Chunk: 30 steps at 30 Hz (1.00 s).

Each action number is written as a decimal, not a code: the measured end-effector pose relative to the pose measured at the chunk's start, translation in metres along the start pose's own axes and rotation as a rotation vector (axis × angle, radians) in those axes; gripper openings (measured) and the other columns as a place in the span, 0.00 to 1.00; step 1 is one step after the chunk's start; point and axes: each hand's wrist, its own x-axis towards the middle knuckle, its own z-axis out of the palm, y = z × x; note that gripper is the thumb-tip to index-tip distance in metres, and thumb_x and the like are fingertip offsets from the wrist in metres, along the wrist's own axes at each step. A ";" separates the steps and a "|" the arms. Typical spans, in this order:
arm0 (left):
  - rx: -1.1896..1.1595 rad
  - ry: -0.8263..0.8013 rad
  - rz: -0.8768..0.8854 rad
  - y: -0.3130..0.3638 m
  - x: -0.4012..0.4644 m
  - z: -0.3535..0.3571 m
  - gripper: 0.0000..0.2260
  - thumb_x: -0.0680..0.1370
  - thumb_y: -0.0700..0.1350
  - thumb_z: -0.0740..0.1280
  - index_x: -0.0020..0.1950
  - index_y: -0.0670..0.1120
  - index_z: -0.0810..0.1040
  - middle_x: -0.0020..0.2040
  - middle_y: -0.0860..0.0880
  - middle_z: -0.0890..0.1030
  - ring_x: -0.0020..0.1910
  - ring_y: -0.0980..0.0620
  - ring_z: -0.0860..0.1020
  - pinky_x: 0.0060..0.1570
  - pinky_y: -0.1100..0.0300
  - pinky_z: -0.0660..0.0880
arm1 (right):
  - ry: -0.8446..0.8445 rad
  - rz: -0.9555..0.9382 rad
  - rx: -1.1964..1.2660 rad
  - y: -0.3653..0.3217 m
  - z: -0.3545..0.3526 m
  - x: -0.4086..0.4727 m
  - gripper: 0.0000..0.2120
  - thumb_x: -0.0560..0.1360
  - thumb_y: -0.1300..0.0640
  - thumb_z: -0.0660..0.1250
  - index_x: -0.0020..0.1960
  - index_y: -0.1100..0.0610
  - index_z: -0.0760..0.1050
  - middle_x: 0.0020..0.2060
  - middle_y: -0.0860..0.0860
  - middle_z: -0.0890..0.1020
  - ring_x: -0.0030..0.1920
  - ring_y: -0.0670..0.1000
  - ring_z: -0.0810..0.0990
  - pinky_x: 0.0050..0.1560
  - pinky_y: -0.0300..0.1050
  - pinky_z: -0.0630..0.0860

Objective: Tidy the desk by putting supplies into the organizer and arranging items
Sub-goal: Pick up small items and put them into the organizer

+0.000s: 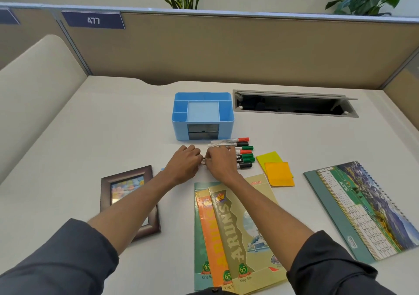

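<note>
Where the two hands meet at the middle of the frame, a small thin object [204,161], perhaps wire or a clip, shows between the fingertips; it is too small to name with certainty. The left hand [184,164] and the right hand [221,164] are both curled inward with fingers pinched toward that spot, seemingly gathering it off the desk [90,136], though whether either truly grips it cannot be told.

Just above them stands the blue plastic organizer [202,115], a boxy tub with rounded corners, divided into a square central well and narrower side slots, with a dark drawer front below. All its compartments look empty, so the tidying appears to be at an early step: collecting small supplies. The next move likely calls for a firm pinch and a short lift upward into one of the narrow slots.

Just right of the hands lies a row of markers [243,153], smooth white barrels with red, green and black caps, the right hand partly covering them. Further right sit yellow and orange sticky notes [277,172], flat matte squares. Below lie glossy notebooks [235,238], fanned and overlapping. At lower left rests a dark wooden photo frame [129,195]; at far right, a spiral-bound calendar [362,210].
</note>
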 end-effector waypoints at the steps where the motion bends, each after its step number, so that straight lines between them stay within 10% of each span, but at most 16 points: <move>1: -0.033 0.011 -0.014 -0.001 0.000 -0.002 0.08 0.77 0.40 0.63 0.52 0.44 0.80 0.49 0.46 0.80 0.49 0.47 0.74 0.47 0.54 0.70 | 0.022 0.009 0.040 0.002 -0.002 0.000 0.08 0.78 0.52 0.65 0.52 0.53 0.80 0.47 0.51 0.84 0.52 0.53 0.79 0.63 0.52 0.62; 14: -0.658 0.389 -0.339 -0.034 -0.003 -0.056 0.03 0.71 0.43 0.70 0.41 0.47 0.76 0.37 0.53 0.80 0.34 0.53 0.80 0.38 0.51 0.80 | 0.195 -0.064 0.451 0.000 -0.050 0.025 0.07 0.76 0.51 0.68 0.49 0.52 0.83 0.42 0.47 0.85 0.45 0.47 0.81 0.57 0.54 0.76; 30: -0.696 0.652 -0.545 -0.076 0.029 -0.082 0.05 0.74 0.42 0.72 0.45 0.41 0.80 0.41 0.50 0.82 0.37 0.59 0.79 0.40 0.75 0.75 | 0.371 -0.113 0.507 -0.029 -0.073 0.075 0.11 0.78 0.51 0.66 0.55 0.52 0.83 0.47 0.49 0.85 0.49 0.49 0.79 0.56 0.51 0.73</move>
